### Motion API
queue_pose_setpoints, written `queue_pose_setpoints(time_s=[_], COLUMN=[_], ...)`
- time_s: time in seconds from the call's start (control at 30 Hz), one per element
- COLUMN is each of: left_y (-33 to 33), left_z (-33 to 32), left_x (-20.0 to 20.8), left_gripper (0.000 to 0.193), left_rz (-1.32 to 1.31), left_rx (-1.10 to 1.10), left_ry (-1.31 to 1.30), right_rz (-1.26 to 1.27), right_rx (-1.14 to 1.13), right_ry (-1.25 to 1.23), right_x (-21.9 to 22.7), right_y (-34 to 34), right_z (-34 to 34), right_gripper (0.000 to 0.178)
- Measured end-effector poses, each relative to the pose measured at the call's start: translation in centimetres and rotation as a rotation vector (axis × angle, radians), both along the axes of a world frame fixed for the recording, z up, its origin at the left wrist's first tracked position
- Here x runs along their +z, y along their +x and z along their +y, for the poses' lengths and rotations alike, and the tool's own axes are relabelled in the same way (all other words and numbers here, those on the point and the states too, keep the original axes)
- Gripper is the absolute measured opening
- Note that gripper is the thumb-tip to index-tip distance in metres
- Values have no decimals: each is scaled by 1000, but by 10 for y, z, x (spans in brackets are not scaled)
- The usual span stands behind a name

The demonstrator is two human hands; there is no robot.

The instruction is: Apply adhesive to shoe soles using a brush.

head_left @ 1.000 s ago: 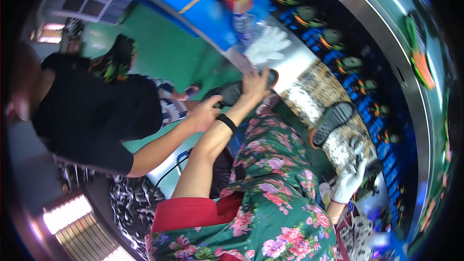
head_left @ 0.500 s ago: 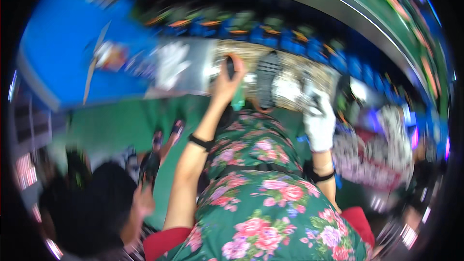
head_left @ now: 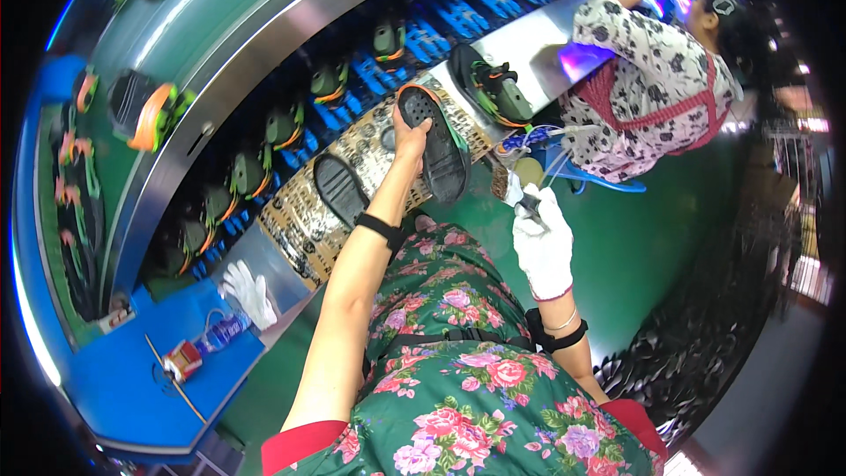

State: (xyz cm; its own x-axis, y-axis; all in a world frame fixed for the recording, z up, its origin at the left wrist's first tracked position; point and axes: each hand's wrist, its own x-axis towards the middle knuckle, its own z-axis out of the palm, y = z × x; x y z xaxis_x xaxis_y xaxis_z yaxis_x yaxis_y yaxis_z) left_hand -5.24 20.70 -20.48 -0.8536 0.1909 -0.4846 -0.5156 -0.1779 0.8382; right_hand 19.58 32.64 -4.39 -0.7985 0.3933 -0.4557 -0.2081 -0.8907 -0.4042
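Observation:
My bare left hand grips a black shoe sole by its perforated end, its edge showing orange and green. The sole is tilted over the taped cardboard worktop. Beside my left wrist, another dark ridged sole lies on that worktop. My right hand, in a white glove, is closed round the dark handle of a brush. Its brown bristles are beside a round yellowish container off the worktop's right end. A black and green shoe rests farther along, right of the held sole.
A metal-edged conveyor curves behind the worktop, with several shoes on blue holders below. At right sits a co-worker in a patterned top. A blue table at left bears a white glove and a bottle.
My view has swung round, showing the co-worker and floor more fully. The left hand has brought the sole up above the worktop; the right hand with the brush is now past its right end.

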Motion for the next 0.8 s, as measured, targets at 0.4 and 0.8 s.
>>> queue_pose_setpoints(time_s=[0.4, 0.8], left_y=[-26, 10], left_z=[30, -51], left_x=[-97, 50], left_gripper=[93, 82], left_rz=[325, -30], left_rx=[-189, -372], left_ry=[-683, 22], right_rz=[102, 81], right_rx=[8, 0], right_ry=[-62, -142], right_x=[-4, -17], right_y=[9, -16], right_z=[0, -3], right_gripper=[19, 22])
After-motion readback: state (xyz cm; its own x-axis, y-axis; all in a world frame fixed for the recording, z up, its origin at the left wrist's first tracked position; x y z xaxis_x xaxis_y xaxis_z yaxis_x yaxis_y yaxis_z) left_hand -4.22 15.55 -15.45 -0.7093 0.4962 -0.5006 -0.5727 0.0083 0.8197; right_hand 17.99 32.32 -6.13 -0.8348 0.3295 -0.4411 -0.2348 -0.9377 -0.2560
